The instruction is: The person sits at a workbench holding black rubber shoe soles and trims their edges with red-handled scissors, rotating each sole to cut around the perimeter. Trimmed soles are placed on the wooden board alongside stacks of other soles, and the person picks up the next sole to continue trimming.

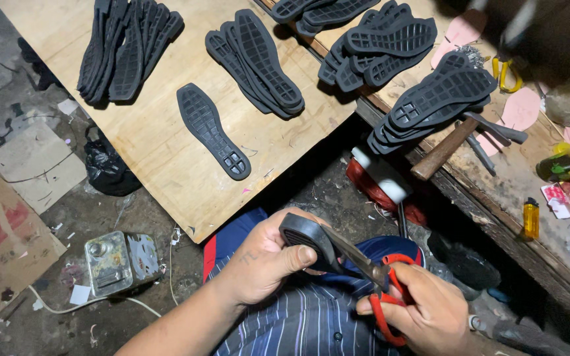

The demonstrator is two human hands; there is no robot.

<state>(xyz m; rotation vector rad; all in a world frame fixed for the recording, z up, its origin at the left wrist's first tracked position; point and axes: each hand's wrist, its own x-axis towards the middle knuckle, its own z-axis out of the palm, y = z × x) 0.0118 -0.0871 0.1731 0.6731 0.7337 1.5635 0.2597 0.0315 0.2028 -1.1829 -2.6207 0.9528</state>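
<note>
Seeing left hand (258, 260) wrapped around a black rubber sole (306, 238), fingers closed on its end, held over the lap just below the plywood worktop (166, 158). Right hand (423, 310) has its fingers through the red handles of the scissors (364, 264), blades at the sole's edge. My read: sole is light, flexible, grippy rather than slippery, not fragile; best held across the wide part near the cut so it doesn't flop (thumb on top, as it is now). Counts: one sole in hand, one lying alone (212, 130) on the worktop, five stacks of soles around it (per-stack count not readable). One hammer (460, 142), one yellow lighter (530, 219), one metal tin (120, 262) on the floor.
</note>
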